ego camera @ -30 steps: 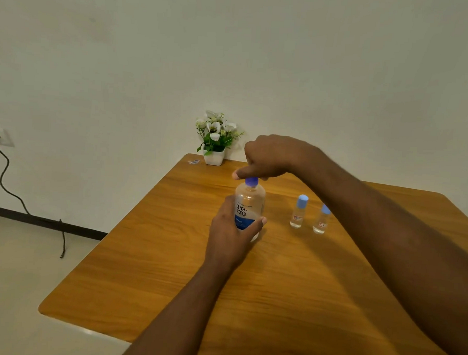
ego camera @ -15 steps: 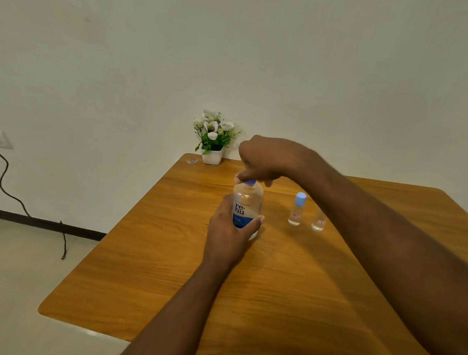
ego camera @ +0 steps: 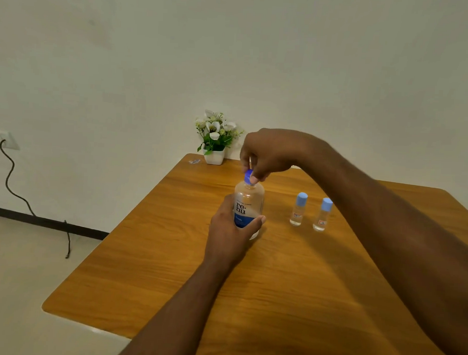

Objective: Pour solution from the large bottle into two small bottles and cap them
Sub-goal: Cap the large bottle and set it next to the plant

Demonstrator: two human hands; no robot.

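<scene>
Wall (ego camera: 315, 59), pale and bare, closes the far side of the room, and a light floor (ego camera: 19, 274) shows at the left. Your wooden table (ego camera: 275, 301) stands against this wall and takes most of the near view. At its far edge sits a small pot of white flowers (ego camera: 215, 138).

Near the middle of the table the large bottle (ego camera: 249, 202) stands upright, so its long axis is vertical and its top points straight up to your right hand (ego camera: 269, 149). This hand is the nearer one to the top, and it reaches in from the right, above the bottle. Your left hand (ego camera: 228, 231) comes from the near side, wraps the lower body of the bottle and holds it down on the wood.

To the right of the large bottle, apart from it, the left small bottle (ego camera: 298, 210) and the right small bottle (ego camera: 322, 216) stand upright side by side. Both carry light blue caps, so in my judgement no pouring is possible yet.

Smallest is the blue cap (ego camera: 248, 176) of the large bottle; the fingertips of your right hand pinch it from above. I cannot tell if it is already loose. I judge the next move is to twist and lift it along the vertical axis.
</scene>
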